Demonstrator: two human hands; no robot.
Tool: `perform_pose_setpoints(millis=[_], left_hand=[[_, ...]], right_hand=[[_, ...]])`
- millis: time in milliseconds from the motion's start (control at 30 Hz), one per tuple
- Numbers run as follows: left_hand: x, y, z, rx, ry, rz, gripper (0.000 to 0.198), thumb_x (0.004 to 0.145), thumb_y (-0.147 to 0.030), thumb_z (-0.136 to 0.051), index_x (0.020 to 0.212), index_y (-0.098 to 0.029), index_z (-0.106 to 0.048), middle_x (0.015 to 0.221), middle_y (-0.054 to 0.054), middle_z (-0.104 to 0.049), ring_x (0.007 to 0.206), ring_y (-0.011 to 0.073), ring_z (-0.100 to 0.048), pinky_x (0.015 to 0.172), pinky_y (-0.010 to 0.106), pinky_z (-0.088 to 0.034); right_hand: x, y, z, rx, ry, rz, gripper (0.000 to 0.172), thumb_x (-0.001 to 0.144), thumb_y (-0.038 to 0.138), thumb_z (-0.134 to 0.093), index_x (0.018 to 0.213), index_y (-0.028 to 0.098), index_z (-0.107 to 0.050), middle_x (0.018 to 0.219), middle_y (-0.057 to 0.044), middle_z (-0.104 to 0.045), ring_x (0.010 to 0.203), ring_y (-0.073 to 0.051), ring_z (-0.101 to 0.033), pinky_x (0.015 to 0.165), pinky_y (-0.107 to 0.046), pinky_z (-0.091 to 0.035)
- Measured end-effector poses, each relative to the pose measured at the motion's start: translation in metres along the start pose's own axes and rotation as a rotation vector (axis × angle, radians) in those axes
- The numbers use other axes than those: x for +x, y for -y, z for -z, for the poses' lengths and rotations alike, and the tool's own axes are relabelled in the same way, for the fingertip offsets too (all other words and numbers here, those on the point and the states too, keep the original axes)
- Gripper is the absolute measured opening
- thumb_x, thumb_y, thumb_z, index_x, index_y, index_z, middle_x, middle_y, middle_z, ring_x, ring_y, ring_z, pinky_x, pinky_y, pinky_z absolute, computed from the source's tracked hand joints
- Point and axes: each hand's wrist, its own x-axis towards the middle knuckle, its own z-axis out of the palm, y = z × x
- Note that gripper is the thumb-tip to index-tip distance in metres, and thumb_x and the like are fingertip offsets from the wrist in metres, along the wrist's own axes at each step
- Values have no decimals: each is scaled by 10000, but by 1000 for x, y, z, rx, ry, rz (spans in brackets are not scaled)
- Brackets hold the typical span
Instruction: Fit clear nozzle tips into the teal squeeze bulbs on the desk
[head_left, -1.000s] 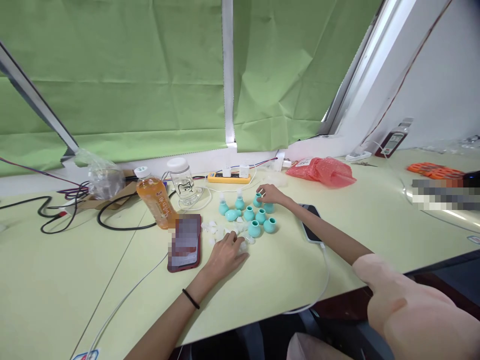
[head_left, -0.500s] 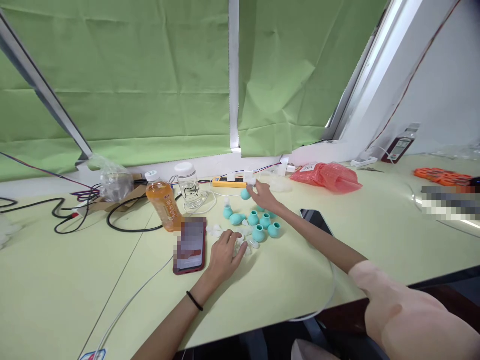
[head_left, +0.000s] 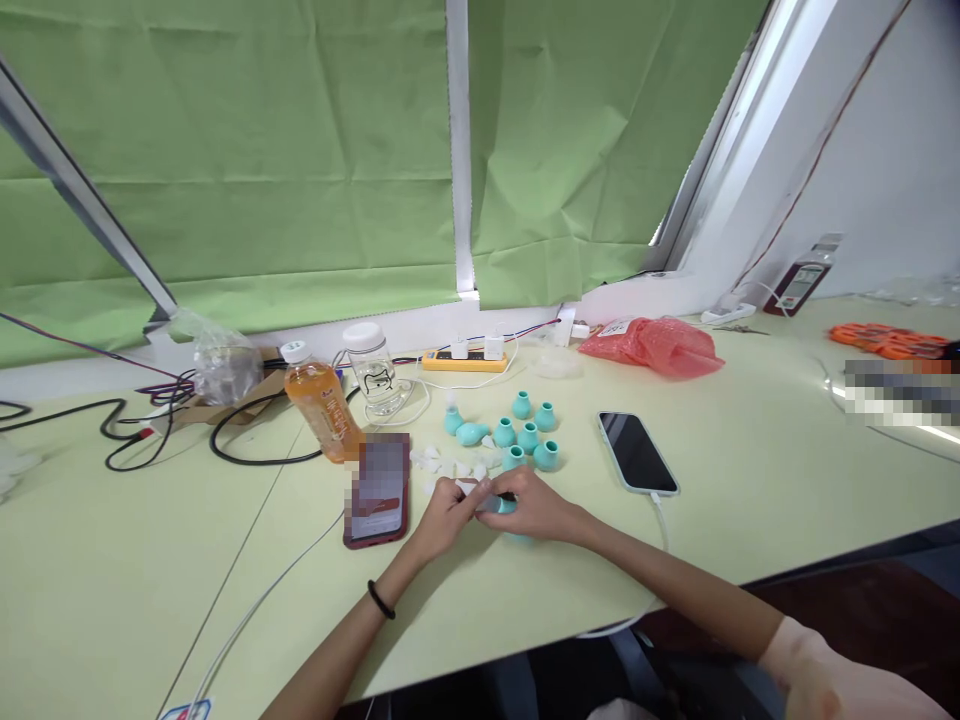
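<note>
My right hand [head_left: 536, 507] is closed around a teal rubber bulb [head_left: 505, 506], mostly hidden by the fingers. Against it, my left hand [head_left: 444, 522] pinches a small translucent plastic nozzle [head_left: 468, 487]. The two hands meet low over the table, fingertips together; whether nozzle and bulb are joined cannot be made out. Just beyond stand several open-necked teal bulbs [head_left: 528, 437]. One bulb lies on its side [head_left: 472, 434], and another stands with a clear nozzle [head_left: 451, 400] in its neck. Loose whitish nozzles [head_left: 448, 466] are scattered in front of these.
A phone in a red case [head_left: 379, 490] lies left of my hands, a white-cased phone [head_left: 637, 453] on a cable to the right. Behind are an orange drink bottle [head_left: 324, 405], a clear jar [head_left: 373, 370], a yellow power strip [head_left: 463, 362] and a red plastic bag [head_left: 652, 345].
My right hand has come back from the far side of the bulbs with one teal bulb. It has met my left hand, which has lifted a nozzle from the loose ones.
</note>
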Motion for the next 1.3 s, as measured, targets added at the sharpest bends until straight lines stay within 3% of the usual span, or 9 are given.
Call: perform_pose_setpoints(millis=[167, 400, 467, 600, 667, 767, 967, 1100, 1300], left_hand=[[6, 10, 3, -423, 130, 233, 447, 683, -457, -491, 411, -154, -307, 368, -73, -247, 348, 30, -213, 386, 202, -125], [8, 8, 10, -481, 143, 266, 474, 745, -505, -299, 397, -190, -229, 314, -77, -171, 299, 48, -189, 365, 221, -221], [9, 4, 14, -300, -1, 195, 462, 776, -499, -237, 433, -190, -253, 350, -69, -195, 326, 61, -219, 382, 223, -248], [10, 8, 16, 559, -333, -62, 289, 776, -411, -394, 683, -157, -497, 609, 6, -453, 583, 131, -436, 536, 250, -350], [10, 16, 14, 900, -347, -136, 220, 779, -345, -430, 860, -168, -533, 786, 52, -499, 745, 180, -452, 633, 291, -376], [12, 28, 10, 1108, -285, -174, 250, 777, -288, -453, 983, -167, -525, 901, 92, -489, 832, 218, -430, 697, 340, -389], [7, 21, 6, 930, -286, -359, 278, 812, -223, -391, 1072, -166, -472, 952, 97, -472, 888, 203, -427, 754, 368, -395], [0, 13, 0, 675, -308, -523, 277, 782, -180, -459, 1058, -178, -480, 902, 75, -497, 842, 162, -461, 722, 316, -420], [2, 19, -9, 631, -444, -613, 169, 777, -155, -473, 917, -195, -558, 787, 54, -542, 737, 142, -471, 610, 287, -434]], right_hand=[[1, -6, -1, 105, -47, 84, 219, 721, 316, -508, 566, 177, -575, 490, 1, -492, 473, -101, -422, 481, -226, -316], [-5, -6, 6, 176, -55, 113, 176, 712, 336, -543, 621, 191, -584, 544, -15, -507, 514, -119, -437, 493, -239, -311], [-3, -6, 5, 246, -110, 56, 216, 691, 360, -565, 569, 182, -555, 527, -9, -486, 518, -119, -430, 499, -242, -314], [1, -8, 3, 662, -80, -173, 297, 733, 434, -490, 625, 161, -537, 556, -8, -521, 528, -118, -491, 524, -245, -378], [1, -10, 0, 903, -53, -291, 313, 767, 456, -426, 738, 160, -522, 573, -4, -533, 520, -119, -518, 522, -253, -406], [-4, -14, -6, 1161, -19, -459, 323, 779, 474, -392, 800, 164, -480, 555, 10, -509, 486, -118, -517, 472, -254, -413], [-5, -17, -4, 1460, 91, -550, 301, 762, 436, -429, 818, 145, -481, 593, -22, -538, 520, -135, -531, 467, -272, -436], [-4, -18, -4, 1464, 68, -600, 296, 745, 433, -463, 764, 138, -487, 603, -29, -553, 510, -139, -541, 482, -290, -447], [-8, -14, -11, 1450, 43, -588, 299, 734, 458, -476, 757, 159, -475, 609, -15, -552, 516, -145, -543, 478, -295, -443]])
